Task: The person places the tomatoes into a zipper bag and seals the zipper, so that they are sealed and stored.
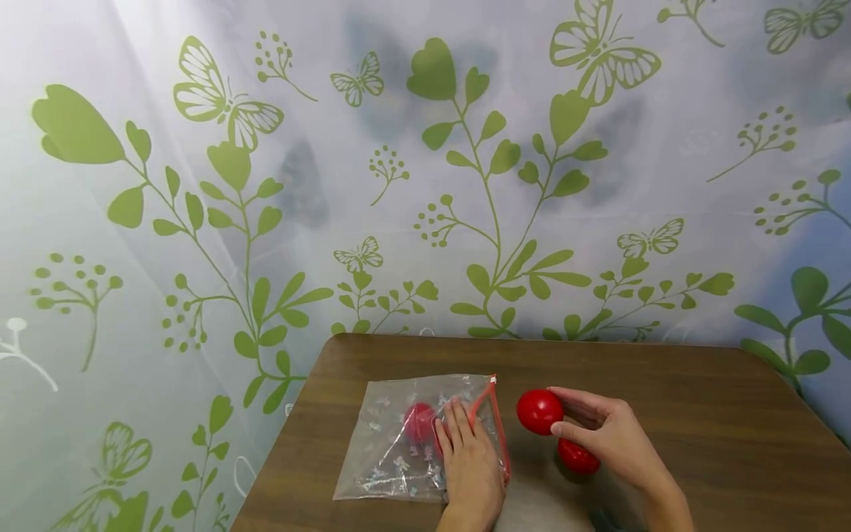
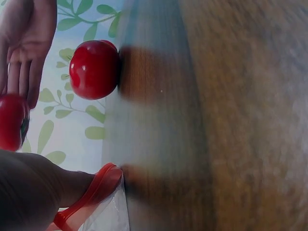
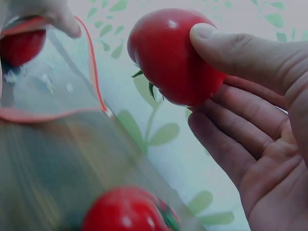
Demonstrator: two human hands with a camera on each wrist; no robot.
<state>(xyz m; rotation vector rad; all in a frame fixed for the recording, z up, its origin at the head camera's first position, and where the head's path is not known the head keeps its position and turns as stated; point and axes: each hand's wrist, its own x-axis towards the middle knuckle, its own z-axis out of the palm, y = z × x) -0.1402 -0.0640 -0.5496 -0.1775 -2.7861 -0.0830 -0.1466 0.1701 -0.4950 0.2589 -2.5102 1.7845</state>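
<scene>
My left hand (image 1: 468, 462) lies over a clear zip bag (image 1: 372, 451) with an orange-red zip edge, holding back the upper layer at its mouth. The mouth gapes toward the right. Inside the bag, a red tomato (image 1: 419, 423) shows through the plastic, and more red is partly covered by my fingers. My right hand (image 1: 621, 440) grips another tomato (image 3: 175, 55) between thumb and fingers, raised above the table just right of the bag; its green stem end faces down. Below that hand, a loose tomato (image 1: 577, 457) rests on the table.
The brown wooden table (image 1: 705, 414) reaches back to a pale curtain (image 1: 399, 185) printed with green leaves and butterflies. A slider (image 1: 493, 380) sits at the far corner of the bag's zip. Near the table's front lies a pale glare patch.
</scene>
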